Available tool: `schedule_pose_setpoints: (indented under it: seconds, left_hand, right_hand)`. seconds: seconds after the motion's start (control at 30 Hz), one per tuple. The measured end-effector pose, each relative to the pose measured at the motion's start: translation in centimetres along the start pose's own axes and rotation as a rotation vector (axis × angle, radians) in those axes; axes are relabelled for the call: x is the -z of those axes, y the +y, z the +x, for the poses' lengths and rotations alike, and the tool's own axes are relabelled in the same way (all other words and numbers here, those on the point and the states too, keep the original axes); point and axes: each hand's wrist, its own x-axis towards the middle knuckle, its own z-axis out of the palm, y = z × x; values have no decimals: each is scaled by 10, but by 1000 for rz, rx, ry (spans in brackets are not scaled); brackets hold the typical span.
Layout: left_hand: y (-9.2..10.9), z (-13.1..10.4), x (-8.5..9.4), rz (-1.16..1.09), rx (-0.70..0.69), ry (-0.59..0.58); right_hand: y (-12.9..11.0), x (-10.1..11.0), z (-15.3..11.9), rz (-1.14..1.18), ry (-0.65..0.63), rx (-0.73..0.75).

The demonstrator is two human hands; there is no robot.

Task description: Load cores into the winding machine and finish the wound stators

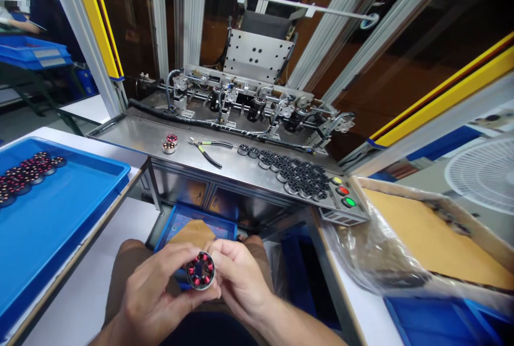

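Observation:
A round motor stator with red windings faces up between my hands, above my lap. My left hand grips it from the left, thumb below and fingers over the top. On its right side my right hand is closed in a pinch at the rim; what the fingertips hold, if anything, is hidden. Two more wound stators sit on the metal bench ahead. Beside them lie cutting pliers with green and black handles, jaws apart. Farther right, several black unwound stators stand grouped together.
A machine fixture runs along the back of the bench. At left, a blue tray holds several wound stators. Push buttons and a cardboard box are at right. Below is a blue bin.

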Motion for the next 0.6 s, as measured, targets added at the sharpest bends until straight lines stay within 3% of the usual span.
schedule_pose_setpoints:
  seconds: [0.6]
  left_hand:
    - [-6,-5,5,-99,15,-94]
  right_hand:
    - [0,4,2,-71,-19,91]
